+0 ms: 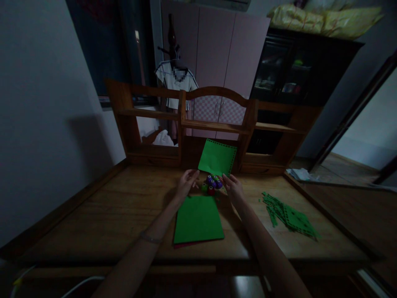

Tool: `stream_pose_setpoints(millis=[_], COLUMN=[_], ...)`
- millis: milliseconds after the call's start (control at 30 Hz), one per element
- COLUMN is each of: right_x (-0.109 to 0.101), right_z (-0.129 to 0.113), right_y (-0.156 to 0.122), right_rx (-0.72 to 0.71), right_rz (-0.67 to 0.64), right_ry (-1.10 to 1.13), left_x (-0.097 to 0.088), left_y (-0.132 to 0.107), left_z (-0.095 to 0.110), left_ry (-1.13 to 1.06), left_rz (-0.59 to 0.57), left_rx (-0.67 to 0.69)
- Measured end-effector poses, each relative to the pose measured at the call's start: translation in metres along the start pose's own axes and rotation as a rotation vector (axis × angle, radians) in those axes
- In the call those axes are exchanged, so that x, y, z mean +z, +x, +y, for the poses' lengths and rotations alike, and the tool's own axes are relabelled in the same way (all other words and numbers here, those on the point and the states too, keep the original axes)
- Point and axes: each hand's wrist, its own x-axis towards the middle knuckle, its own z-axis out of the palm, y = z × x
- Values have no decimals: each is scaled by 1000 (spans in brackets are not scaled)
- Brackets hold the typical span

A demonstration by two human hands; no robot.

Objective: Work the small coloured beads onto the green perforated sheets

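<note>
Both my arms reach across a wooden desk point(102, 215). My left hand point(187, 181) hovers with fingers loosely apart just left of a cluster of small purple, red and green craft punches point(212, 184). My right hand point(232, 187) sits on the right side of the same cluster, fingers apart and touching or nearly touching it. A green paper sheet point(198, 218) lies flat on the desk just in front of the cluster, between my forearms. Another green sheet point(217, 158) with a punched border leans against the hutch behind it.
A pile of green paper strips and scraps point(288, 217) lies on the desk to the right. A wooden shelf hutch point(214, 124) stands along the desk's far edge. Behind are a pink wardrobe, a dark cabinet and a hanging shirt. The room is dim.
</note>
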Motion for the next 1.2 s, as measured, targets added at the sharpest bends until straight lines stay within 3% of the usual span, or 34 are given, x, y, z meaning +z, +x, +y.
stream_pose_setpoints(millis=[233,367,533,900,1067,1200], right_x=[9,14,13,9,7,5], right_z=[-1,-4,-1,1,0,-2], right_y=[-7,-12,-11,-10,-9,-8], right_rx=[91,114,138,78,27,1], right_rz=[-167,-223,-223,-216,-184,-119], right_ry=[-26,-101,-117,-164,-195,-204], left_x=[6,5,5,1,-1,-1], left_y=[-8,-9,-7,-8,-5,-6], left_z=[1,1,0,-5,-12,-11], left_ry=[138,167,244,596,597,491], left_rz=[-231,-104,24,41,80,31], left_rx=[-139,-184,-146,-42,0,20])
